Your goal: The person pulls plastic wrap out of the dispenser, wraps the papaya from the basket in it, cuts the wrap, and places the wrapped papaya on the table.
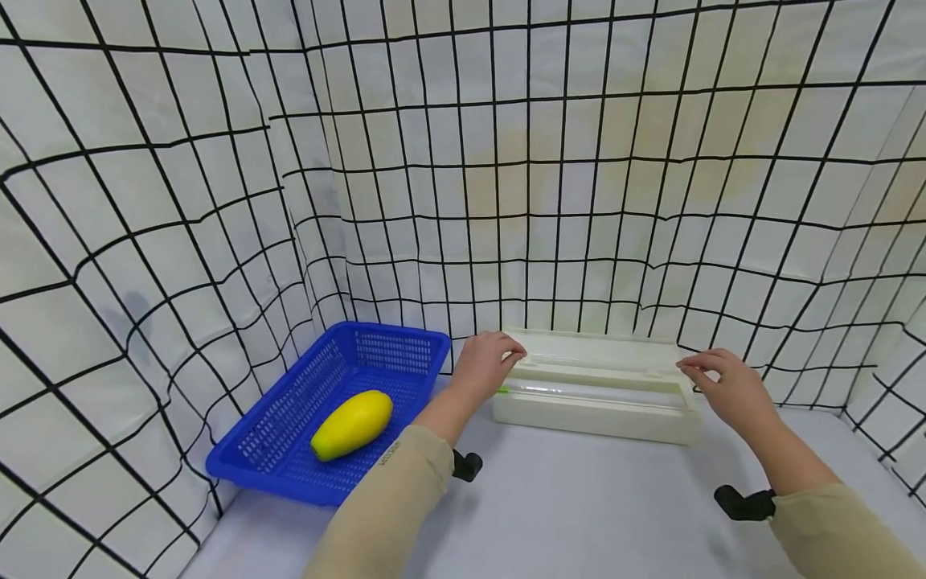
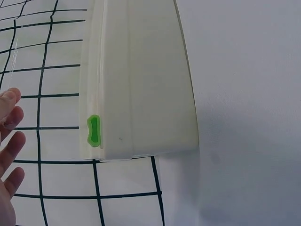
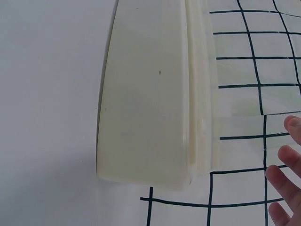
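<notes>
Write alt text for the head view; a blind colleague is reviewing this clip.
A person's left hand and right hand reach to the two ends of a long cream dispenser box on a white table. To its left, a blue basket holds a yellow fruit; grid-patterned cloth walls surround everything.

Setting: you work in a staged recording booth, not a lived-in room; white cloth walls (image 1: 506,161) printed with a black grid close you in on three sides, the fabric creased and faintly stained. Surface: a plain pale grey table top (image 1: 579,507), bare of household fittings, holding a blue plastic basket (image 1: 289,450) with one yellow fruit (image 1: 352,424) and a cream cling-film dispenser box (image 1: 600,402). Further marks of a capture rig: black camera mounts (image 1: 745,503) strapped at your wrists, below beige sleeves (image 1: 391,515).
</notes>
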{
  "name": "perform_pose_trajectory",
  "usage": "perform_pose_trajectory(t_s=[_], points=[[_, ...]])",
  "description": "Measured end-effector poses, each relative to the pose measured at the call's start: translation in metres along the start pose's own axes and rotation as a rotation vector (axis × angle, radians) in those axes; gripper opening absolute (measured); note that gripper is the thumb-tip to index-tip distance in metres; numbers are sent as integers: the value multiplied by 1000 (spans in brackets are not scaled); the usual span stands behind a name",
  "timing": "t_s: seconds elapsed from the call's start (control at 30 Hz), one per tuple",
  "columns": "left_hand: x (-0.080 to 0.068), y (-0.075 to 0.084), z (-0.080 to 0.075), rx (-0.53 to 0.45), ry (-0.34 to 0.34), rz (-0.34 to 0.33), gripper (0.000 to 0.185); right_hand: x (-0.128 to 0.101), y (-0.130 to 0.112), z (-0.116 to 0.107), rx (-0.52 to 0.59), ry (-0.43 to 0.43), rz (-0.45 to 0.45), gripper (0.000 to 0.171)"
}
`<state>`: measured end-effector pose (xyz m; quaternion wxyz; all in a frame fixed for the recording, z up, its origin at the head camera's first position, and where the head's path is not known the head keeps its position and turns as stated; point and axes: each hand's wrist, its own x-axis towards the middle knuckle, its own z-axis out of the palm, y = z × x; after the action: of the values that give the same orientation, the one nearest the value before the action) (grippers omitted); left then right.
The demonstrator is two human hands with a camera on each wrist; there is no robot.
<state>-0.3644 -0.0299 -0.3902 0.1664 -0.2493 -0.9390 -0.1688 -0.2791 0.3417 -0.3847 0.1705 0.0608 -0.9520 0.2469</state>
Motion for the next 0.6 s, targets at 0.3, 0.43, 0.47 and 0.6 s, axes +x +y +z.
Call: perform_pose_trajectory(t_s=[0.3, 0.43, 0.47, 0.6], points=[[0, -2, -9, 22, 57, 58, 21, 3, -6, -7, 0, 24, -18, 30], [0, 1, -13, 17, 70, 69, 21, 3, -8, -11, -4, 21, -13, 29], [1, 1, -14, 14, 73, 68, 21, 3, -8, -12, -4, 17, -13, 29], [1, 4, -18, 12, 80, 70, 20, 3, -9, -17, -13, 9, -12, 31]])
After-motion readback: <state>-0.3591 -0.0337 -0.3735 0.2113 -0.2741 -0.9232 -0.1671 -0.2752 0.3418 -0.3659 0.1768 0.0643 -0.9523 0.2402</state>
